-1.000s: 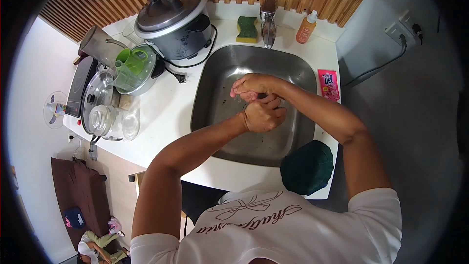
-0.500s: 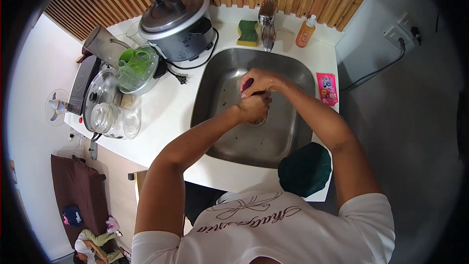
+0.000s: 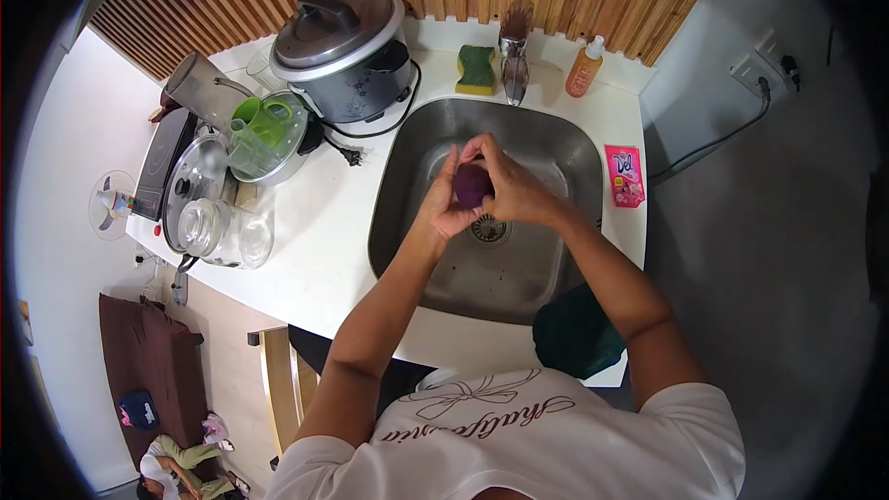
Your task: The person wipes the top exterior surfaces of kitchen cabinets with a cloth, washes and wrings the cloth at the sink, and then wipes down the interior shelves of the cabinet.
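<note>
Above the steel sink, near the drain, a round dark purple item is held between both palms. My left hand cups it from the left, thumb and fingers around it. On the other side my right hand curves over it, fingertips touching its far and right sides. What the item is cannot be made out. Behind the hands stands the faucet at the sink's back edge.
A green-yellow sponge, an orange bottle and a pink packet surround the sink. A dark green bowl sits front right. A cooker and glass jars stand left. Another person is far lower left.
Earlier the hands were pressed together and mostly hid the purple item. Now they are spread around it and it shows as a round shape. The drain has come into view.
</note>
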`<state>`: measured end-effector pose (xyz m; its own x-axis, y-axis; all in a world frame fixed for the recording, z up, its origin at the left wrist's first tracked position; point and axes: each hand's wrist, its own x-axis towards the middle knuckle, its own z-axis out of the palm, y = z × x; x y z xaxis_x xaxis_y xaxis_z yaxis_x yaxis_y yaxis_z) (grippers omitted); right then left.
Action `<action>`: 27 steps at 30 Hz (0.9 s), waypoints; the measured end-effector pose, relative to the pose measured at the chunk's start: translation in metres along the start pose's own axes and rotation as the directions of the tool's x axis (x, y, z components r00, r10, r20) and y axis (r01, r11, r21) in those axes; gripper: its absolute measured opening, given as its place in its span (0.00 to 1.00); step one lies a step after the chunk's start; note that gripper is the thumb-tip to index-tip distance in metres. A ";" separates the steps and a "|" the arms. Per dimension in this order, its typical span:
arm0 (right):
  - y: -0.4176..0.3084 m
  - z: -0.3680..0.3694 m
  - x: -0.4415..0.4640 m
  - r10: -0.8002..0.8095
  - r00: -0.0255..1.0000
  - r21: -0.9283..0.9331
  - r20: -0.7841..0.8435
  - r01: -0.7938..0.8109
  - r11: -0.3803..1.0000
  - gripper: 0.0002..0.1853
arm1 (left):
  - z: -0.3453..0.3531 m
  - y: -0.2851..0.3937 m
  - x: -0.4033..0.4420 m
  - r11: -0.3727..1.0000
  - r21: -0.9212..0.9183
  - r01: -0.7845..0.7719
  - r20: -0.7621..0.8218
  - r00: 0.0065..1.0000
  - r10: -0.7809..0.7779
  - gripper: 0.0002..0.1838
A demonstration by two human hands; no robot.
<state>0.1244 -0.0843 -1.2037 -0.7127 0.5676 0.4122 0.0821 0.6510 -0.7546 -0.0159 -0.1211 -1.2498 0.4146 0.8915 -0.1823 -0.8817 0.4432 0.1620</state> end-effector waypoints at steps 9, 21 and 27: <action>0.075 -0.040 -0.013 0.473 0.864 0.954 -0.175 0.030 0.299 0.17 | 0.011 -0.011 -0.010 0.835 -0.509 0.209 0.198 0.972 -0.123 0.22; -0.006 0.033 0.059 -0.353 0.882 0.778 -0.313 0.025 -0.627 0.12 | 0.079 -0.050 -0.032 0.725 -0.618 0.305 0.445 0.896 0.003 0.14; -0.032 -0.013 0.049 -0.007 0.901 0.900 0.434 -0.433 0.049 0.22 | 0.082 -0.040 -0.043 0.987 0.107 0.123 -0.063 0.991 -0.117 0.12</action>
<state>0.0960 -0.0711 -1.1529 -0.9449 0.2882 0.1552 -0.3145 -0.6675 -0.6750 0.0195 -0.1694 -1.1688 0.5000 0.8260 -0.2603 -0.7947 0.5571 0.2411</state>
